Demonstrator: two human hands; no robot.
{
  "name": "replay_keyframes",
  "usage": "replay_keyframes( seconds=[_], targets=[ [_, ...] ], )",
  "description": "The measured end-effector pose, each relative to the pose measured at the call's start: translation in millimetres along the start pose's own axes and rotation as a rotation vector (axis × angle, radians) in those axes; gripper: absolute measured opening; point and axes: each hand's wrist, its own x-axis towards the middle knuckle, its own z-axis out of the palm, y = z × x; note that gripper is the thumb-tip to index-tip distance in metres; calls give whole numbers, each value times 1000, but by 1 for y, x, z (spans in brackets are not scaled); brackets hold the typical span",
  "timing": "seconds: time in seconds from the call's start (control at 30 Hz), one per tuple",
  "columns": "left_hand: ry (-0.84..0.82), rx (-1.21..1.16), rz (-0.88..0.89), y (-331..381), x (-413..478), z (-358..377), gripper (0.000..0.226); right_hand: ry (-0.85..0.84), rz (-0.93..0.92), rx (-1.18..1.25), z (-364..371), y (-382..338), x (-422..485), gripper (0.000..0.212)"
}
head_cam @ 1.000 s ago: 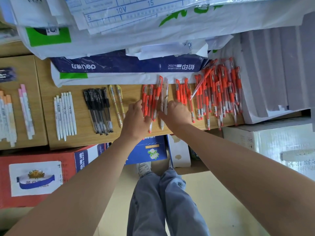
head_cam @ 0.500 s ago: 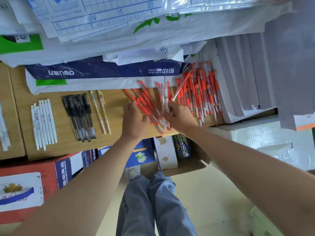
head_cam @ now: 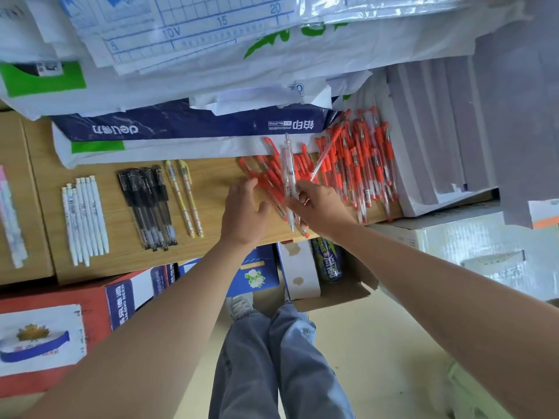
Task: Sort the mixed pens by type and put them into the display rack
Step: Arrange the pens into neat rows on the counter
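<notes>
Nearest to me, my legs in blue jeans (head_cam: pixel 272 358) are hanging over a pale floor; the bottom edge of the view is cutting them off. Both bare forearms are reaching forward over a red cardboard box (head_cam: pixel 60 328) and a blue box with a flower print (head_cam: pixel 257 273). A dark drink can (head_cam: pixel 328 261) is lying in an open brown carton, its label only partly readable.

My left hand (head_cam: pixel 245 213) is hovering over the wooden board (head_cam: pixel 211 176), fingers loose and spread, gripping nothing. Its fingertips are reaching the edge of the scattered red pens; contact is not clear.

My right hand (head_cam: pixel 320 207) is pinching a translucent white pen (head_cam: pixel 289 173) between curled fingers, its far end pointing away from me. Whether I am holding one pen or two, I cannot tell.

Beyond it, the heap of red gel pens (head_cam: pixel 360 164) is lying tangled against a grey stack of sheets (head_cam: pixel 438 131). Leftward, sorted groups are lying in rows: two yellow pens (head_cam: pixel 186 198), black gel pens (head_cam: pixel 148 207), white pens (head_cam: pixel 84 219). Pink-and-white pens (head_cam: pixel 10 219) are being cut by the left edge.

Farthest, a blue paper ream (head_cam: pixel 193 122) is sitting under crumpled white plastic bags (head_cam: pixel 211 71), which are hiding everything behind.
</notes>
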Motion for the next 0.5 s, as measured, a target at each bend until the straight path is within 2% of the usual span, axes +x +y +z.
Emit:
replay_keyframes(
  seconds=[0.13, 0.3, 0.37, 0.5],
  targets=[
    [128, 121, 78, -24, -11, -34, 32, -120, -14, -9, 21, -36, 7, 20],
    [196, 200, 53, -55, -25, -59, 30, -276, 61, -90, 67, -64, 22, 17],
    [190, 231, 54, -66, -30, -63, 31, -281, 83, -144, 82, -68, 24, 27],
    [168, 253, 115, -83, -33, -65, 34, -180, 95, -246, 98, -68, 24, 29]
  ],
)
